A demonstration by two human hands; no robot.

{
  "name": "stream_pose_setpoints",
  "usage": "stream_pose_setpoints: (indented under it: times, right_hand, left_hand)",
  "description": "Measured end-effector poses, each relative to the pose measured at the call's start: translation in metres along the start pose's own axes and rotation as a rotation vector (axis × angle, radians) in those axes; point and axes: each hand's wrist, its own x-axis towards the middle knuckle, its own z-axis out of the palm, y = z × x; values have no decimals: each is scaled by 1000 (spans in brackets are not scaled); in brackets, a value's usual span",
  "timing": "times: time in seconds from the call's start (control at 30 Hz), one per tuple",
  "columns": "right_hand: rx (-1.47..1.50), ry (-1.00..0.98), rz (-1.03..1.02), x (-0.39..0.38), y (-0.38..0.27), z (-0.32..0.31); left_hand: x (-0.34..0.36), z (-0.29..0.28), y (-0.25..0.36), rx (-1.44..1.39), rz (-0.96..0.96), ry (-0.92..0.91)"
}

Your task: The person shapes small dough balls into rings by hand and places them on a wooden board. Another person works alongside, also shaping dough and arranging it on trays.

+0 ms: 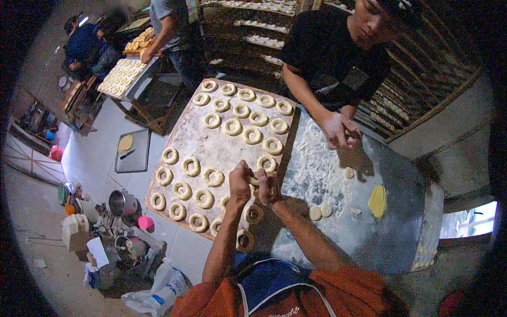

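Observation:
Both my hands are closed on one pale dough ring, held over a floured wooden board (203, 136). My left hand (240, 182) grips its left side, and my right hand (268, 187) grips its right side. Only a small part of the held dough ring (253, 180) shows between my fingers. Rows of raw dough rings lie on the board, with one dough ring (266, 162) just beyond my hands and another dough ring (253, 213) below them. Between the far and near rows, bare floured wood shows.
Right of the board is a floured metal table (338, 232) with small dough rounds (315, 213) and a flat yellow piece (377, 201). Across it a co-worker's hands (340, 131) work over the flour. Racks of dough (264, 24) stand behind. Pots (122, 203) crowd the lower left.

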Motion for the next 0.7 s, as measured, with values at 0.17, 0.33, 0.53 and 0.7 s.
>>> stream_pose_setpoints:
  times: [0.17,0.33,0.53,0.7]
  right_hand:
    - [-138,369,-288,24,52,30]
    - [-186,-96,-346,28,12,13]
    - [-18,-92,-233,25,-8,17]
    - [28,-266,-523,61,8,5]
  left_hand:
    - [12,7,7,-566,-291,127]
    - [18,-19,-3,487,279,-21]
    - [21,-31,-1,454,135,-65]
    - [51,-43,4,-180,-100,110]
